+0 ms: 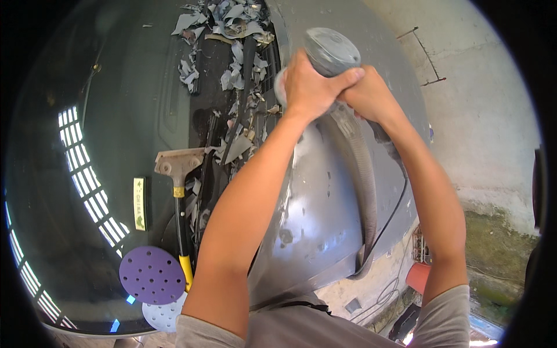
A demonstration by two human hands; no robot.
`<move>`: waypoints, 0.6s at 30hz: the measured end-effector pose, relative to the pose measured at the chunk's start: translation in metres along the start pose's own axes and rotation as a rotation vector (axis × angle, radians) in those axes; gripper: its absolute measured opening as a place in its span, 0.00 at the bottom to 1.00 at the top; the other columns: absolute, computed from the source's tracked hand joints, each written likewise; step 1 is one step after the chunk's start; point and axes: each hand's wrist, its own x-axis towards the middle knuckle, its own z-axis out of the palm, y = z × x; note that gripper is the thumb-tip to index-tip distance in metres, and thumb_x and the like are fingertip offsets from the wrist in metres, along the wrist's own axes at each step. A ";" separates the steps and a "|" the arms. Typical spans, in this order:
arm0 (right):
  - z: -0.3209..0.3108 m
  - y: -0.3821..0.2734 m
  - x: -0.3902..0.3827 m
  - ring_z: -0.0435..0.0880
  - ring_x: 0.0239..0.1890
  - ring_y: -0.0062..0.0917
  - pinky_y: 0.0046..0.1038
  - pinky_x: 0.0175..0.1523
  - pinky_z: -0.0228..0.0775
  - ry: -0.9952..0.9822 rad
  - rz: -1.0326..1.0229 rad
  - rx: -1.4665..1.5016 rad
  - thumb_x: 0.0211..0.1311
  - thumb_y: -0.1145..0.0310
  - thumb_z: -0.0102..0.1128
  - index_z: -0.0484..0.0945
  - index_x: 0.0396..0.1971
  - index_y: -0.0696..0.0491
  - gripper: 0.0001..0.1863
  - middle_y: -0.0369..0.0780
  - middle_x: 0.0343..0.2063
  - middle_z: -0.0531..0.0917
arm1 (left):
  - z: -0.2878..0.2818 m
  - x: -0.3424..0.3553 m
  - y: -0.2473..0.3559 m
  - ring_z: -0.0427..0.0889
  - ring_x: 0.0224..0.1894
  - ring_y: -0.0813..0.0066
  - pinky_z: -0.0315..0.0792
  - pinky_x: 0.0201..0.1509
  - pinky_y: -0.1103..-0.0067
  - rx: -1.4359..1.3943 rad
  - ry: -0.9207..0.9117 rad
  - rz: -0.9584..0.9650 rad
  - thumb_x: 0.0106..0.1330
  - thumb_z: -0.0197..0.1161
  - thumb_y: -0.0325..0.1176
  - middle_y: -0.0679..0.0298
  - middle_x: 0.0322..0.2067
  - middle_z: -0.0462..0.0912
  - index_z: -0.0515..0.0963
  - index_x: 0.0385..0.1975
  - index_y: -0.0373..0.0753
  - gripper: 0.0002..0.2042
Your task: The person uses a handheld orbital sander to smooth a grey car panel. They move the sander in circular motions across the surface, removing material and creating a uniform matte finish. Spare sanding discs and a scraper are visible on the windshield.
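Both my hands grip a dusty grey power sander (328, 46) over the grey-primed car panel (307, 197). My left hand (313, 87) wraps round its near side, thumb reaching right toward my other hand. My right hand (365, 95) holds it from the right, with the fingers partly hidden underneath. A ribbed dust hose (362, 191) and a thin black cord (391, 214) trail down from the tool across the panel. Left of my forearms lie a long-handled scraper (177, 162), a purple sanding disc (151, 272) over a pale one (159, 316), and a narrow cream packet (139, 203).
Torn grey paper scraps (238, 23) litter the dark channel beside the dark windscreen (139, 87). A stained wall (476, 116) stands on the right, with a metal rod (429, 58) near it. Below the panel are a red bucket (418, 277) and loose cables (383, 296).
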 end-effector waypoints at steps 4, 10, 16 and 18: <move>0.001 -0.023 0.046 0.90 0.24 0.44 0.42 0.36 0.83 -0.034 -0.050 -0.007 0.51 0.67 0.65 0.86 0.27 0.65 0.14 0.53 0.19 0.86 | -0.012 0.051 -0.017 0.89 0.55 0.55 0.82 0.62 0.66 -0.177 0.033 0.075 0.46 0.89 0.59 0.46 0.53 0.88 0.77 0.58 0.28 0.47; 0.001 -0.064 0.117 0.83 0.17 0.32 0.38 0.25 0.77 -0.079 -0.034 -0.194 0.54 0.67 0.72 0.86 0.30 0.64 0.13 0.46 0.19 0.83 | -0.033 0.117 -0.030 0.89 0.52 0.68 0.83 0.57 0.70 -0.314 -0.097 0.020 0.59 0.85 0.50 0.55 0.53 0.89 0.78 0.62 0.30 0.38; -0.008 -0.053 0.154 0.81 0.15 0.31 0.36 0.23 0.73 -0.013 -0.074 -0.078 0.54 0.67 0.71 0.87 0.31 0.65 0.13 0.44 0.18 0.81 | -0.010 0.164 -0.038 0.87 0.59 0.59 0.79 0.66 0.67 -0.187 0.032 0.136 0.58 0.85 0.55 0.48 0.58 0.87 0.76 0.67 0.29 0.45; -0.013 -0.044 0.159 0.81 0.16 0.32 0.37 0.22 0.73 -0.011 -0.082 -0.070 0.54 0.68 0.71 0.87 0.30 0.65 0.13 0.45 0.18 0.81 | 0.002 0.170 -0.040 0.87 0.58 0.58 0.79 0.65 0.66 -0.225 0.021 0.153 0.57 0.85 0.56 0.48 0.57 0.87 0.76 0.65 0.29 0.44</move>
